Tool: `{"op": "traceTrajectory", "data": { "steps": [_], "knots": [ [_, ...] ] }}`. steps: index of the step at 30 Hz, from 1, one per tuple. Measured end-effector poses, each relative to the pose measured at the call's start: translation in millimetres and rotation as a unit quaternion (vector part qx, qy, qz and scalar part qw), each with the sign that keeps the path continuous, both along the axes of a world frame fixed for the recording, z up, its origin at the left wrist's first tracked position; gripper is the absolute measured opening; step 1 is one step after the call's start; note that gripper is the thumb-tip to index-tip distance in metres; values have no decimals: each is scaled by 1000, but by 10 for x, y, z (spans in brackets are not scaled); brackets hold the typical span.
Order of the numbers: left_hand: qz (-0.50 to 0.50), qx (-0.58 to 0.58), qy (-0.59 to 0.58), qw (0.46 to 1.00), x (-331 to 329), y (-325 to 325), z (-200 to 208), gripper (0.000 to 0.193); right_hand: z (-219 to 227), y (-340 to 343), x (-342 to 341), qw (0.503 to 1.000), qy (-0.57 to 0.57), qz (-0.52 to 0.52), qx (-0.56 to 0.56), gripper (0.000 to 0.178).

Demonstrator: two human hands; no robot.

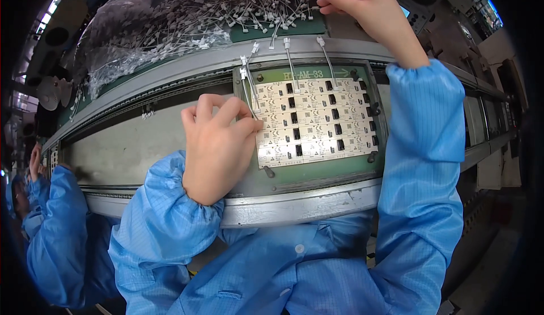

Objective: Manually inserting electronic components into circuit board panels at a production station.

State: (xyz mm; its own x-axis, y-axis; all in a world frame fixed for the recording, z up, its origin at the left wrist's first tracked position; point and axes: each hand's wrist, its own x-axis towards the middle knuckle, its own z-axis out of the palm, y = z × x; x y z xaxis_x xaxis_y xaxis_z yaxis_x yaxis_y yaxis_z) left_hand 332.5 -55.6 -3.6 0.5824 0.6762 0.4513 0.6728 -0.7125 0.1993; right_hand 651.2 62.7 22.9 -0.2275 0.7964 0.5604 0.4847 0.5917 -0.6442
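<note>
A panel of white circuit boards (313, 123) with black components lies on a green fixture plate (317, 171). Bent fingers of my left hand (218, 145) press together at the panel's left edge, beside short white cables (252, 91); what they hold, if anything, is hidden. Further along the panel's top, another white cable (291, 62) and one more cable (327, 57) reach over the rail, with plugs at their ends. Beyond the rail, my right hand (365, 9) is raised with thumb and fingertips pinched, at the right end of a cable heap (255, 9). Anything in that pinch is too small to make out.
Clear plastic sheeting (122, 31) wraps the left part of the heap. Metal rails of a conveyor run along the near side (300, 203) and far side (209, 55) of the fixture. At the far left, a person in a blue sleeve (62, 230) works by the same line.
</note>
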Motion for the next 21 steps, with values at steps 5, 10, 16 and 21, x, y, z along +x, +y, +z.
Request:
{"op": "traceTrajectory", "data": {
  "steps": [5, 10, 16, 21],
  "knots": [
    [7, 24, 26, 999, -3, -44, 25, 14, 272, -738, -351, 995, -34, -76, -62, 12],
    [11, 50, 55, 997, 69, -236, 33, 19, 141, -1257, -459, 989, -53, -81, -113, 10],
    [25, 23, 45, 998, -39, -257, 78, 18, -121, -1358, -531, 995, 14, -44, -84, 9],
    [55, -24, 20, 998, 85, 210, 183, 15, -228, -1373, -738, 990, -3, -29, -138, 7]
  ]
}}
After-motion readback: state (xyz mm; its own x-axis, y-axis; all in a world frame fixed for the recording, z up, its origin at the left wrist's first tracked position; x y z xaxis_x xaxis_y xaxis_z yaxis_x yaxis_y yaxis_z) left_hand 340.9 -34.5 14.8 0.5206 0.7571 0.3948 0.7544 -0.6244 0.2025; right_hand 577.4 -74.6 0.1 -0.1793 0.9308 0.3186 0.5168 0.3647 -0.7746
